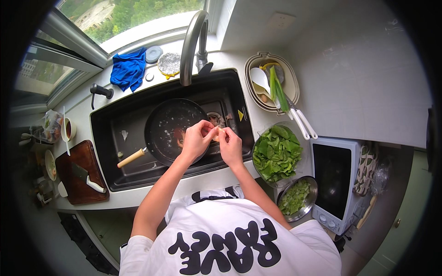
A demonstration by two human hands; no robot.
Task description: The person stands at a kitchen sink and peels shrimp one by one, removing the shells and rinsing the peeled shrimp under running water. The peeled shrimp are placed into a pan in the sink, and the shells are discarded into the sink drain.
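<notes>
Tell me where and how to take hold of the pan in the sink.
Grip the pan by its pale handle, probably best from above on the left, fingers wrapped around it. The handle is long, slim and uncovered, sticking out toward the near-left of the sink, while the left hand is over the pan's right side.

Count: 2 hands (197,139) (230,146), 1 frying pan (172,115), 1 sink (110,124), 1 faucet (186,57), 1 microwave (331,181), 1 cleaver (81,173), 1 blue cloth (128,68).
</notes>
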